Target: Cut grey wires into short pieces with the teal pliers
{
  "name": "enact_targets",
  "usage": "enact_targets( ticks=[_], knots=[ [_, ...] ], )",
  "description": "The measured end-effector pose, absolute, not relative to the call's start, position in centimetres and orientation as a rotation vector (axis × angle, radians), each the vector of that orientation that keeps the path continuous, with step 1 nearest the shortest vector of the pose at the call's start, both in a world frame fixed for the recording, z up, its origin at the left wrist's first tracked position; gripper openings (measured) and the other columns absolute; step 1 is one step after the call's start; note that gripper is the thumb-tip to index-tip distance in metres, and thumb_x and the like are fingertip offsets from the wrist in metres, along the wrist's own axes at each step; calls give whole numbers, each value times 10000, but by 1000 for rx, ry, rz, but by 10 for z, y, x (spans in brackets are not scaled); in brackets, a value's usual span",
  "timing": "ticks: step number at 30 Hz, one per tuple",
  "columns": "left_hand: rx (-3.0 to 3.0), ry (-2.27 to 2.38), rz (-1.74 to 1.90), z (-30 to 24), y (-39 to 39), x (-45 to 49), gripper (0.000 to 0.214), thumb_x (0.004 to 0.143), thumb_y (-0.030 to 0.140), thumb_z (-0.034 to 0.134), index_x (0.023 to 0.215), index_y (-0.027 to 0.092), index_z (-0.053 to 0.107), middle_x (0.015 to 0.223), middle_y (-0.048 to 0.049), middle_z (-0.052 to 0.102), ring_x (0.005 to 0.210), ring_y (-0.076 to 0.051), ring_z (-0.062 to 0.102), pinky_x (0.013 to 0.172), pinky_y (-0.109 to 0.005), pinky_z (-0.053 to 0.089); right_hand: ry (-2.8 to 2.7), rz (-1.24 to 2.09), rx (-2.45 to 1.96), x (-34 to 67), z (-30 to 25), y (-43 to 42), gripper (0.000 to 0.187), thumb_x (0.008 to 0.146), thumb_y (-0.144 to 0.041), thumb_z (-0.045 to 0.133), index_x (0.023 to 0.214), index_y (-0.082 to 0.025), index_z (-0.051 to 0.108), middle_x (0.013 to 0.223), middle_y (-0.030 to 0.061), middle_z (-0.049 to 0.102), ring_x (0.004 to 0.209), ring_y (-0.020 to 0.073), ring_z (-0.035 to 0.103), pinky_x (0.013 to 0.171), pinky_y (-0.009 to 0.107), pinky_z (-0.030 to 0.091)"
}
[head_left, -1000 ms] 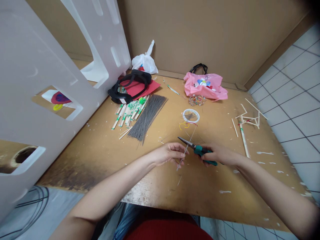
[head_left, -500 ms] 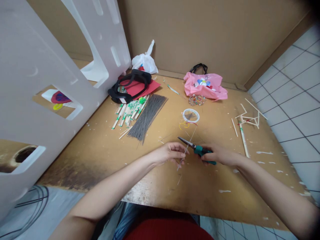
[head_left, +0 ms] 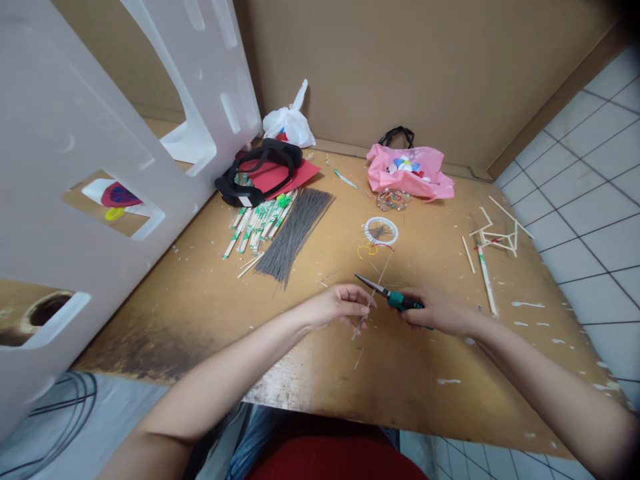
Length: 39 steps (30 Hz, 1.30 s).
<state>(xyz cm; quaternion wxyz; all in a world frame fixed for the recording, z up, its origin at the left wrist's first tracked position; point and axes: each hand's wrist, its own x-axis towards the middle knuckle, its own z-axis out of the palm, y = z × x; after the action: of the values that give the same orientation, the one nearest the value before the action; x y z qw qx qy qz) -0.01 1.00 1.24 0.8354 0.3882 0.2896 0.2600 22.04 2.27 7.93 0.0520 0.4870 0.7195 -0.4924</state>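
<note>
My left hand (head_left: 339,307) is closed in a pinch on a thin grey wire (head_left: 376,288) that runs up and to the right over the wooden board (head_left: 200,300). My right hand (head_left: 436,311) is closed round the green handles of small pliers (head_left: 387,294). The jaws point left and meet the wire just above my left fingertips. Beyond them lie a white ring with dark wires across it (head_left: 381,231) and some yellow and red wire loops (head_left: 369,250).
A bundle of grey wires (head_left: 295,233) and green-and-white sticks (head_left: 260,223) lie at the left. A black headset on red paper (head_left: 257,173), a white bag (head_left: 289,123) and a pink bag (head_left: 410,172) sit at the back. Joined sticks (head_left: 493,237) lie right. A white plastic panel (head_left: 75,153) stands left.
My right hand has closed a little further over the pliers' handles, hiding more of the green. The left hand and wire stay put.
</note>
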Motion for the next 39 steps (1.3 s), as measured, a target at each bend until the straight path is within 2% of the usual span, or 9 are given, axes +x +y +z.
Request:
enact_targets(
  ticks=[4,11,20,26,29,36,39],
  knots=[
    [838,627,539,11,10,-1,312,622,273,749,853,112,616,666,-4,599,544,-116,609,470,-229,499,2207,-1402,1518,220,80,20,127,662,-195,459,775,-168,510,646,-24,455,567,107,396,509,240,281],
    [866,607,519,5,11,-1,304,636,275,742,856,110,613,668,-12,612,544,-119,614,477,-229,495,2309,-1228,1499,222,71,16,167,652,-202,457,787,-152,543,688,1,517,624,128,409,551,250,280],
    [875,615,499,1,11,0,302,622,281,754,824,108,611,667,-3,594,547,-118,606,479,-245,517,2412,-1044,1535,225,55,9,163,663,-201,471,794,-159,557,657,0,540,580,123,424,528,244,271],
    [907,577,378,4,8,-1,289,640,295,742,824,118,606,668,-4,598,551,-102,603,490,-211,491,2404,-803,1624,226,64,18,277,678,-228,515,929,-164,612,795,70,639,643,166,510,558,256,299],
    [937,529,331,11,6,-2,280,645,302,738,815,124,604,648,4,599,534,-92,596,498,-202,478,2356,-768,1659,232,69,23,316,685,-225,523,985,-179,611,839,76,648,671,175,529,558,254,303],
    [902,778,921,28,19,-13,281,650,293,738,795,129,561,748,-11,630,652,-111,629,597,-219,505,2356,-899,1246,231,73,12,91,663,-221,539,749,-199,563,610,5,554,526,124,439,491,244,246],
    [901,853,952,24,20,-10,291,648,315,735,786,133,555,780,-14,632,677,-111,631,595,-208,498,2367,-936,1185,221,77,8,87,653,-216,547,737,-195,548,617,5,551,521,119,421,486,245,236]
  ],
)
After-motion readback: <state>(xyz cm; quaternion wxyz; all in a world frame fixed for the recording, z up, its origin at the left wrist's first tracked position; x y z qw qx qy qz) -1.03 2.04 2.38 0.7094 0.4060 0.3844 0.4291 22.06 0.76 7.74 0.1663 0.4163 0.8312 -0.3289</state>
